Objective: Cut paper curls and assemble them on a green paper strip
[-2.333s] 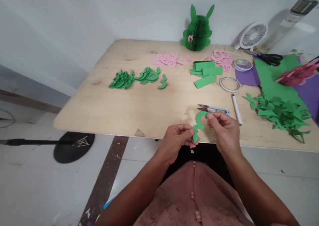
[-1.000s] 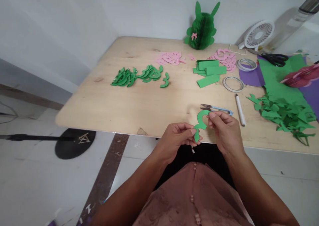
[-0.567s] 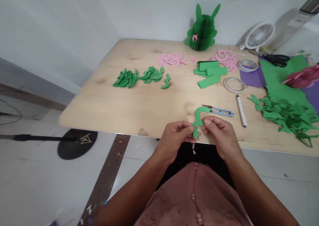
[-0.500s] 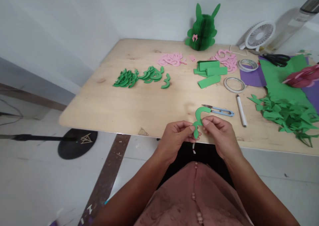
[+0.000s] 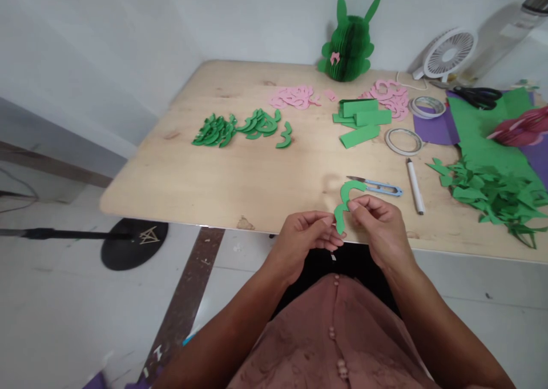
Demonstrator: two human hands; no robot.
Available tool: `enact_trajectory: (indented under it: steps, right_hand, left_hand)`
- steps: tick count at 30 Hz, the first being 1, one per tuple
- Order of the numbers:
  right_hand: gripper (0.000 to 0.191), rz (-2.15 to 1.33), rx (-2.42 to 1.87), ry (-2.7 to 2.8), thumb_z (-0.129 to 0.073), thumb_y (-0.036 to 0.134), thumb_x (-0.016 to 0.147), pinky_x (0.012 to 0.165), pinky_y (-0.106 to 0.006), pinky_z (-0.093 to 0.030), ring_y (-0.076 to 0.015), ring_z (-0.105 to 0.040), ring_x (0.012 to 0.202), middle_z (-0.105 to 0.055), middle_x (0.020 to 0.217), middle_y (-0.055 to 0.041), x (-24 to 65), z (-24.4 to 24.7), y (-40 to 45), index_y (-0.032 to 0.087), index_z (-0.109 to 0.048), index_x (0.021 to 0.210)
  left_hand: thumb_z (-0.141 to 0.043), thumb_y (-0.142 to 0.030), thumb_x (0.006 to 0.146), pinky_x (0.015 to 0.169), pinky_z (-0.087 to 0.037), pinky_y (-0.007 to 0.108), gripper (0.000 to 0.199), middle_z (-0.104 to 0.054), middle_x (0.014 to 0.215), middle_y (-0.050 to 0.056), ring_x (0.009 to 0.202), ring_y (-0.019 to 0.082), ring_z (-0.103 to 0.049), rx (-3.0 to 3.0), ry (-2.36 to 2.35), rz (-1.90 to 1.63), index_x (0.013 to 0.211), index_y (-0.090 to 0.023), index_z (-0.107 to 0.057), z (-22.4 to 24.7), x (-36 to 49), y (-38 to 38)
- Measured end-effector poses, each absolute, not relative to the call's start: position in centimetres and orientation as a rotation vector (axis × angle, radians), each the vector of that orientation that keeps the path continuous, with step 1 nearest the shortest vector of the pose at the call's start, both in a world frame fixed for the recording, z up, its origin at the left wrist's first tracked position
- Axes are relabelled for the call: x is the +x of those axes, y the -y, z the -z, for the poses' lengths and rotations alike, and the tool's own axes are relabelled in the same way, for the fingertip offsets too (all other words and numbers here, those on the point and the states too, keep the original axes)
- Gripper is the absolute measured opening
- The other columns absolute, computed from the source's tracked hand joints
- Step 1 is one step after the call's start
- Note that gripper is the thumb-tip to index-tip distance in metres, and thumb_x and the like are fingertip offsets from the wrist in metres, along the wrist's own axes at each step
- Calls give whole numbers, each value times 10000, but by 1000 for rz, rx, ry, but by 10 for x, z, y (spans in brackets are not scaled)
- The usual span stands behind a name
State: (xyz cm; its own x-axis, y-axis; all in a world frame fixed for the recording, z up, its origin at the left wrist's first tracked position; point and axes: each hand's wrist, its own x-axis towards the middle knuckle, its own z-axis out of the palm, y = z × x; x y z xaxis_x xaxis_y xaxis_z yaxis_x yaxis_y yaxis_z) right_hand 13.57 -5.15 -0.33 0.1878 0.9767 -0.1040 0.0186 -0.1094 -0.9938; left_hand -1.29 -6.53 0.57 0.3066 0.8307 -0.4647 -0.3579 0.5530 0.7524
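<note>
A curvy green paper cutout point(image 5: 341, 211) with scalloped edges is pinched between the thumb and fingers of my right hand point(image 5: 382, 224), just above the table's front edge. My left hand point(image 5: 306, 235) is close against the cutout's lower left side, thumb and forefinger pressed together. Whatever lies between those fingertips is too small to make out. Behind the cutout lie blue thread snips point(image 5: 383, 188), partly covered by its upper end. To the right of them is a white pen point(image 5: 415, 187).
Green cutouts point(image 5: 216, 131) and pink cutouts point(image 5: 295, 97) lie on the wooden table point(image 5: 205, 189). Folded green strips point(image 5: 363, 115), tape rolls point(image 5: 403, 141), black scissors point(image 5: 477, 97) and green scraps point(image 5: 492, 192) sit to the right. A green paper figure point(image 5: 349, 46) and white fan point(image 5: 449, 53) stand behind.
The cutout has turned slightly and shifted a little right with my right hand. My left fingers have come off its lower end to its left side. The view has tilted slightly.
</note>
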Motion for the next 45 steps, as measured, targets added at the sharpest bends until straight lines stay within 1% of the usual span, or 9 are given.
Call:
enact_trajectory:
  steps: [3, 7, 11, 17, 22, 27, 31, 35, 45]
  right_hand:
    - [156, -1111, -1390, 1013, -702, 296, 688, 472, -214, -347, -80, -410, 470, -532, 519, 44, 135, 4, 52, 174, -641, 612]
    - [161, -1080, -1406, 1011, -707, 310, 679, 469, -220, -352, -87, -423, 477, -553, 538, 33, 135, 5, 51, 175, -644, 618]
    - [168, -1059, -1415, 1012, -710, 318, 668, 470, -222, -359, -91, -435, 481, -569, 544, 29, 134, 5, 51, 178, -642, 604]
    - [154, -1058, -1411, 1013, -705, 303, 676, 467, -222, -353, -94, -431, 490, -559, 542, 30, 134, 4, 51, 180, -642, 607]
    - [139, -1091, -1392, 987, -705, 276, 686, 491, -217, -364, -85, -436, 490, -552, 533, 43, 134, 1, 52, 181, -642, 607]
    - [134, -1075, -1390, 1000, -698, 266, 699, 483, -212, -357, -84, -436, 487, -549, 529, 44, 134, 1, 53, 183, -641, 611]
    - [139, -1050, -1401, 1020, -694, 275, 699, 465, -215, -346, -90, -440, 482, -553, 529, 38, 134, 2, 53, 181, -638, 613]
    - [138, -1043, -1400, 1045, -689, 275, 705, 472, -215, -344, -89, -440, 490, -556, 544, 38, 134, 2, 54, 178, -636, 622]
    - [131, -1067, -1393, 1047, -683, 262, 710, 477, -213, -334, -84, -425, 489, -542, 537, 43, 134, 2, 54, 177, -635, 622]
  left_hand:
    - [-718, -354, 694, 622, -524, 271, 271, -715, 691, 74, 620, 161, -667, 545, -957, -844, 811, -118, -654, -4, -13, 70]
    - [-745, -320, 663, 599, -516, 262, 285, -714, 686, 74, 605, 158, -665, 527, -973, -831, 830, -112, -647, -2, -9, 73]
    - [-756, -307, 643, 584, -514, 255, 281, -710, 674, 73, 582, 148, -654, 533, -993, -834, 805, -108, -642, -1, -6, 73]
    - [-738, -296, 664, 580, -513, 242, 217, -703, 655, 58, 566, 132, -643, 559, -993, -850, 740, -117, -642, -3, -5, 74]
    - [-713, -273, 687, 585, -515, 239, 184, -704, 660, 60, 575, 131, -645, 582, -995, -856, 745, -115, -639, -4, -5, 75]
    - [-728, -274, 672, 569, -507, 231, 220, -702, 650, 48, 574, 132, -647, 587, -1012, -883, 796, -126, -622, -5, -4, 74]
    - [-750, -274, 643, 556, -498, 219, 232, -696, 631, 40, 566, 126, -640, 599, -1028, -909, 758, -131, -609, -3, 0, 74]
    - [-733, -282, 660, 558, -497, 216, 206, -692, 623, 43, 560, 122, -635, 611, -1033, -904, 719, -128, -608, -2, 0, 74]
    - [-707, -261, 693, 561, -495, 206, 164, -694, 637, 50, 559, 113, -631, 637, -1032, -891, 707, -117, -628, -4, -2, 74]
